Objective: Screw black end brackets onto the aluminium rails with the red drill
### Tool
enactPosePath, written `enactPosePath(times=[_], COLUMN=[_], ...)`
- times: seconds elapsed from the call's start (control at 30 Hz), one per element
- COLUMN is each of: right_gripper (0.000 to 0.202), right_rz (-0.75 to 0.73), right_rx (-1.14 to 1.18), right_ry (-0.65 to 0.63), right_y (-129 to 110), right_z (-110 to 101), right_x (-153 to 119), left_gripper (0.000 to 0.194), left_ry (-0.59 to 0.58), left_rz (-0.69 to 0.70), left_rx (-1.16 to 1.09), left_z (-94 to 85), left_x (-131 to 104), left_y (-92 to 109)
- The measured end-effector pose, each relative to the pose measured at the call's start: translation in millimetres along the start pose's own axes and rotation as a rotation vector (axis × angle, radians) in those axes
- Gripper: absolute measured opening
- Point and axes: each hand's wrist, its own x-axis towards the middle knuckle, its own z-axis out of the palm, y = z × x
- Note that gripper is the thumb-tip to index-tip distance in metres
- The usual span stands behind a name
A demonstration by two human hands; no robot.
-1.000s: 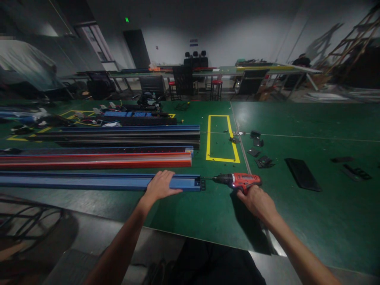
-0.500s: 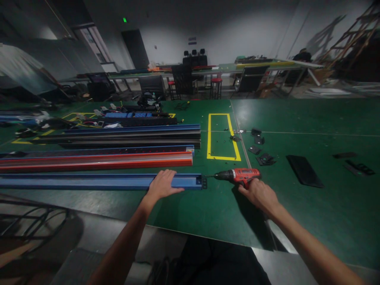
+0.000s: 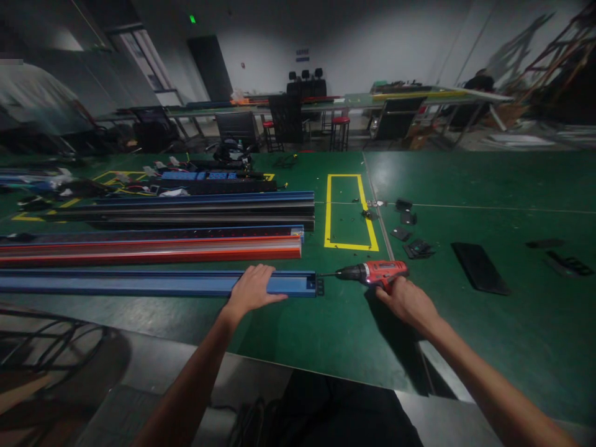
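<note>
A long blue metal channel (image 3: 195, 283) lies across the near part of the green table. Over its right-hand stretch, my left hand (image 3: 254, 288) grips it, fingers across the top and thumb along the near side. A small black end piece (image 3: 320, 287) sits at the channel's right end. My right hand (image 3: 407, 301) is wrapped round the handle of a red and black cordless drill (image 3: 384, 270), held level and pointing left. The drill's long thin bit (image 3: 326, 274) reaches the end of the channel near its far edge; whether it touches a screw is too small to tell.
Behind the blue channel lie a red channel (image 3: 209, 249) and several black and blue ones (image 3: 209, 211). Yellow tape (image 3: 328, 211) marks a rectangle with small bits inside. Black end pieces (image 3: 418, 248) and a black flat slab (image 3: 479, 268) lie rightward. A person (image 3: 44, 99) is at far left.
The view has tilted very slightly. Both hands, the drill and the blue channel keep nearly the same places relative to each other. The person at far left has shifted a little.
</note>
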Motion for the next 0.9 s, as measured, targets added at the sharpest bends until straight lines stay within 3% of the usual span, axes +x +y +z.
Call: enactPosePath(times=[0.47, 0.9], right_gripper=[0.064, 0.064], right_rz=[-0.041, 0.035], right_rx=[0.041, 0.052], right_ry=[0.091, 0.039], right_y=[7, -3], right_z=[11, 2], right_x=[2, -2], left_gripper=[0.093, 0.092], left_ry=[-0.019, -0.018], left_rz=[-0.028, -0.025], left_rx=[-0.012, -0.012], left_z=[-1.1, 0.8], left_x=[0, 0], left_y=[0, -1])
